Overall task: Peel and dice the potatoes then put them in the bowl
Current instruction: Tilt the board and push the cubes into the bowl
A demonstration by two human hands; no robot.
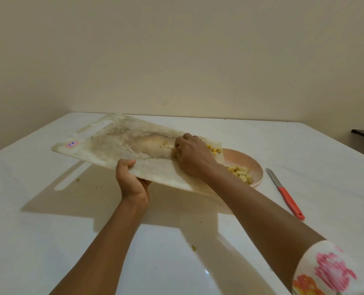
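Left fingers (127,165) grip the tilted board (121,143); right fingers (178,146) curl over diced potato (170,146) near bowl (256,165).

The left hand (132,182) and its forearm are bare all the way down to the lower edge of the view. The right hand (192,155) and forearm are bare as well, up to a white sleeve (323,271) near the elbow. That sleeve is printed with a large pink flower and, below it, an orange one.
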